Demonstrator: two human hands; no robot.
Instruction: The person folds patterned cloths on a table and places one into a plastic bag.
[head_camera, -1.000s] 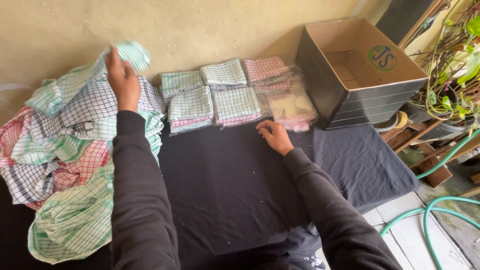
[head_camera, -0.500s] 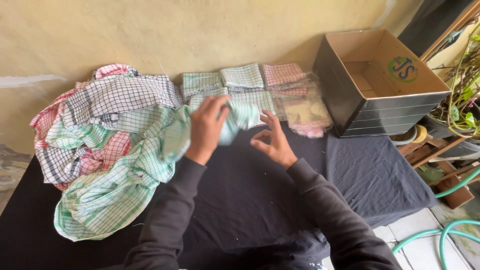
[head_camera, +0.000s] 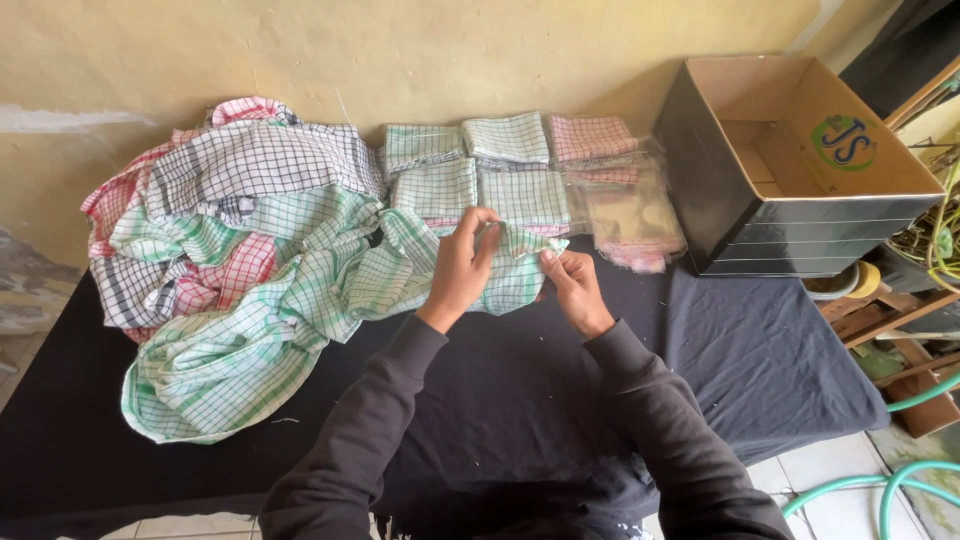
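Green-checked cloth (head_camera: 500, 270) now hangs pinched between left hand (head_camera: 458, 265) and right hand (head_camera: 572, 288) over mid-surface, drawn off the heap (head_camera: 230, 250) at the left edge a second ago.

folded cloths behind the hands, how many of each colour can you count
Green check folded cloths: 4
Pink check folded cloths: 1
Total: 5 folded cloths showing on top; any beneath them are hidden. The loose pile and the green cloth in the hands are not counted.
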